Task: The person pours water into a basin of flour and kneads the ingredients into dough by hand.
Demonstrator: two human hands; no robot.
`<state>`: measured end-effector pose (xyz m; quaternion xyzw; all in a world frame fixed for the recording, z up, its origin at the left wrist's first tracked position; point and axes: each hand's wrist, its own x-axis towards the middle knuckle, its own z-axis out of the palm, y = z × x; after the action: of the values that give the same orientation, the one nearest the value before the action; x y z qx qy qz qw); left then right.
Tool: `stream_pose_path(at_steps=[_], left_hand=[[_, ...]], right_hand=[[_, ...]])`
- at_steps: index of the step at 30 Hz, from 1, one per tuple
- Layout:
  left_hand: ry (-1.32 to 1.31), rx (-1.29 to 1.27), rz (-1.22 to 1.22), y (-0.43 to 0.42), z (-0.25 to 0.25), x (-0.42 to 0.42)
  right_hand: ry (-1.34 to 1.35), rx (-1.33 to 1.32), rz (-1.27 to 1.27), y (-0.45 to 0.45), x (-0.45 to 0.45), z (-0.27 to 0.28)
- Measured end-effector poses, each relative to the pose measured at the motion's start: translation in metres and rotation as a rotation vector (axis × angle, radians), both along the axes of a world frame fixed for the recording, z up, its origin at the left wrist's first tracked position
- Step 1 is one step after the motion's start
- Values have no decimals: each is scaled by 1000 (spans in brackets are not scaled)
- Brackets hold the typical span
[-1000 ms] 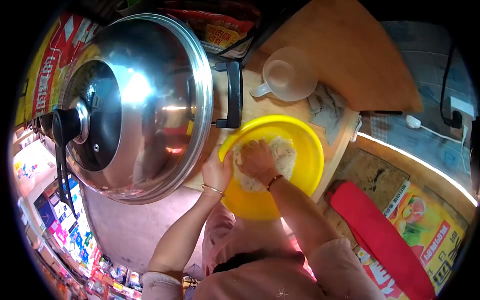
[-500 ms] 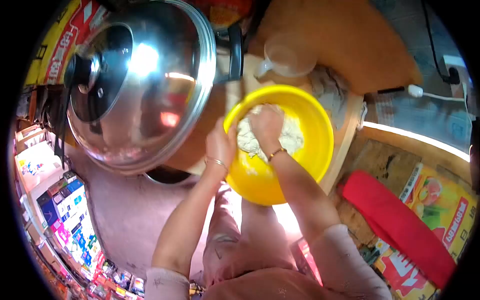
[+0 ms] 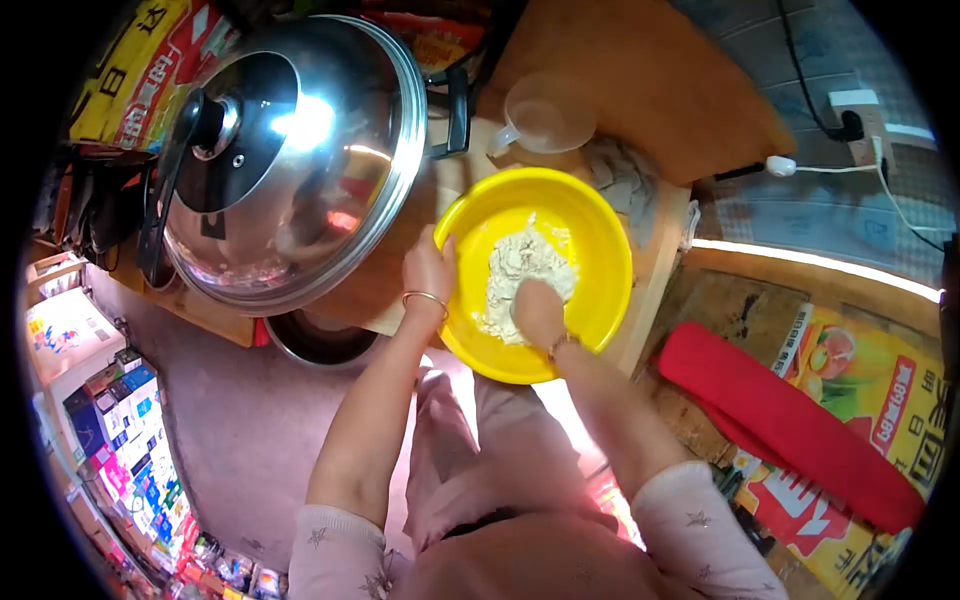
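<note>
The right hand (image 3: pixel 540 312) is inside the yellow bowl (image 3: pixel 605 240), against the floury mass (image 3: pixel 525 262) located mainly ahead of it; its fingers are hidden, so their closure cannot be determined. The left hand (image 3: pixel 428 272) is clamped on the bowl's left rim. Left of and ahead of that hand sits a domed metal lid (image 3: pixel 335 215). Beyond the right hand, past the far rim, lie a grey cloth (image 3: pixel 622 182) and a translucent cup (image 3: pixel 550 120)

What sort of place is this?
Probably a cramped kitchen corner, perhaps in a home or small shop: a big lidded pot, a translucent jug and a yellow bowl holding a pale, dough-like mass all suggest cooking.
</note>
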<state>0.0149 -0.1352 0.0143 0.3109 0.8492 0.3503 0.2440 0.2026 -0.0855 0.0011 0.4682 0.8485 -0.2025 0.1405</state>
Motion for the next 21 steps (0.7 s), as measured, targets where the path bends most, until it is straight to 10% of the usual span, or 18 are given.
stream_pose_path(at_steps=[10, 17, 21], left_hand=[[-104, -32, 19, -3, 6, 2], [-26, -84, -2, -2, 3, 3], [-14, -57, -4, -3, 7, 3]], right_hand=[[-659, -358, 783, 52, -48, 22], [362, 14, 431, 70, -7, 48], [262, -204, 180, 99, -55, -15]])
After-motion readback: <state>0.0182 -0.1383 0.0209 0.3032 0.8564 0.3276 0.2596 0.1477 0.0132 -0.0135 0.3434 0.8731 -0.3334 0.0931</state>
